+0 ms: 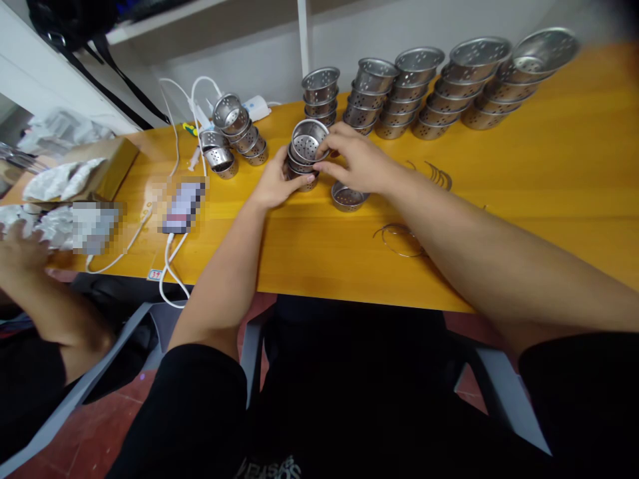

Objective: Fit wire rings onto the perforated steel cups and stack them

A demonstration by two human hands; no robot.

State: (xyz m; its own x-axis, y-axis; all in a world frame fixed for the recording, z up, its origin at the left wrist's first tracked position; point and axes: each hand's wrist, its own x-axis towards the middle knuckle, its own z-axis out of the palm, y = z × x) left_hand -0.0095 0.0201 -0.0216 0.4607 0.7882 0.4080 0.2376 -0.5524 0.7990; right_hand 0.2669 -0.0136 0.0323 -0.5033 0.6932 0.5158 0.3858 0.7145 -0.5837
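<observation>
A short stack of perforated metal cups [302, 179] stands on the wooden table in front of me. Wrapped around the lower left side of that stack is my left hand [276, 181], thumb across its front. My right hand [352, 156] pinches the rim of the top perforated metal cup [305, 141], with fingertips partly inside it. Just below my right hand, a single perforated cup [348, 197] sits on the table. Thin bent wire pieces [401, 239] lie by my right forearm, which hides part of them; several curved wires [438, 175] are farther back.
Several tall stacks of perforated cups [446, 100] line the back right, some leaning. More stacks [244, 136] stand at left beside white cables [176, 143] and a phone [182, 207]. Another person's hand [22, 253] is by plastic-wrapped items at far left. The table's front edge is near me.
</observation>
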